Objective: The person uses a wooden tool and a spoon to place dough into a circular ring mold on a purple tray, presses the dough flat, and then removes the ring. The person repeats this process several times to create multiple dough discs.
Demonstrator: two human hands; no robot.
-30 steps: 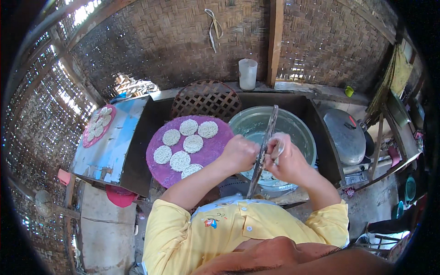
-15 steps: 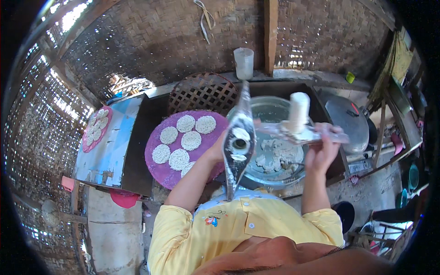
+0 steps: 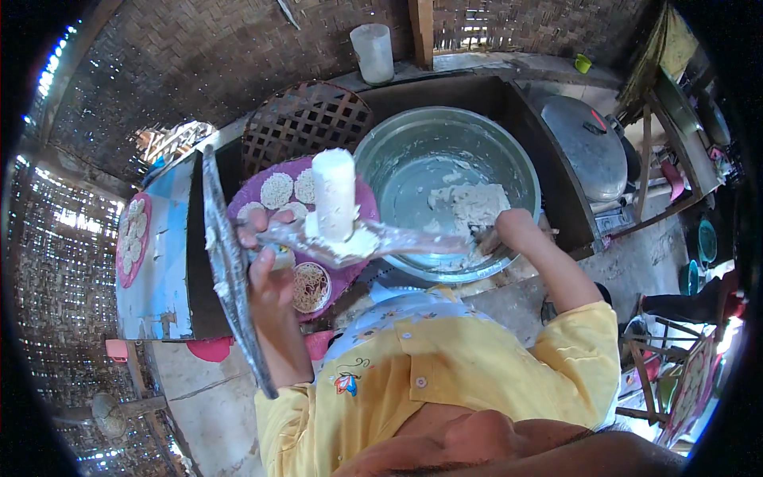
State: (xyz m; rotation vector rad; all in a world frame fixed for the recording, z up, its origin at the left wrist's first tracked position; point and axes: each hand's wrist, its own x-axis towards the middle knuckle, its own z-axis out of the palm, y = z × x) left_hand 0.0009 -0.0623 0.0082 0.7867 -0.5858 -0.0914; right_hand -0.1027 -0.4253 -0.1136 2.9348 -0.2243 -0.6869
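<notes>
My left hand (image 3: 270, 278) grips the two long parts of a noodle press in front of the purple round tray (image 3: 363, 211). One part is a plunger piece (image 3: 338, 199), a flat bar with an upright white cylinder smeared with dough. The other, a dark tapered press body (image 3: 226, 270), stands edge-on beside it. My right hand (image 3: 517, 230) is closed round a handled tool (image 3: 483, 238) at the right side of the big metal basin (image 3: 401, 211); the tool's tip touches the white dough (image 3: 469, 205). White stranded rounds (image 3: 276, 191) lie on the tray, partly hidden by the press.
A woven basket (image 3: 302, 123) leans behind the tray. On the right stands a lidded metal pot (image 3: 584, 143). A translucent container (image 3: 372, 54) is on the back ledge. Further rounds lie on a pink tray (image 3: 133, 238) on the blue-topped table (image 3: 159, 270) at the left.
The press parts have moved left, from before the basin to over the tray, and are now both in my left hand. My right hand has left the plunger piece and holds a tool in the basin.
</notes>
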